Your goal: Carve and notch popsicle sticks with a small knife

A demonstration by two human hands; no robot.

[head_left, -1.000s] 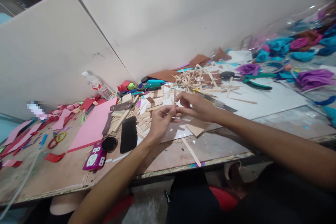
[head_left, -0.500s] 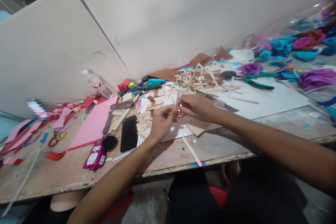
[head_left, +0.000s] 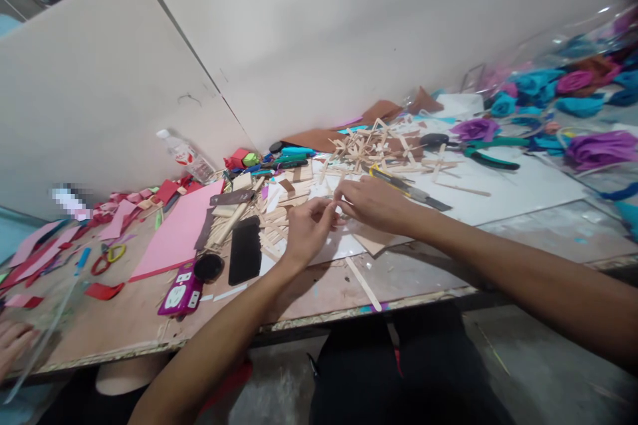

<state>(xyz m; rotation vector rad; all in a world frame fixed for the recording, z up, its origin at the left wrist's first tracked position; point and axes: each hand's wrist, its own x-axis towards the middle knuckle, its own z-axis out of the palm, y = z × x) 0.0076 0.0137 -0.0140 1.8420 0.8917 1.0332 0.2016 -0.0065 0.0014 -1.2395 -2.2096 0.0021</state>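
My left hand (head_left: 310,226) and my right hand (head_left: 366,202) meet fingertip to fingertip over a white board (head_left: 343,246). Both are closed in a pinch; what lies between the fingers is too small and hidden to name. Just behind them is a heap of wooden craft sticks (head_left: 373,146), some joined into crossed shapes. A utility knife (head_left: 399,184) with a yellow part lies beyond my right wrist. Under that wrist is a flat brown piece (head_left: 375,242). A single craft stick (head_left: 363,284) points toward the table's front edge.
Left of my hands are a black phone (head_left: 245,251), a purple box-like gadget (head_left: 180,292), pink sheets (head_left: 172,236) and scissors (head_left: 107,259). Green-handled pliers (head_left: 491,158) and paper flowers (head_left: 601,149) lie right. A plastic bottle (head_left: 185,157) leans at the back. Another person's hand (head_left: 14,345) rests far left.
Another person's hand has come into view at the far left edge. My two hands stay pinched together in nearly the same spot.
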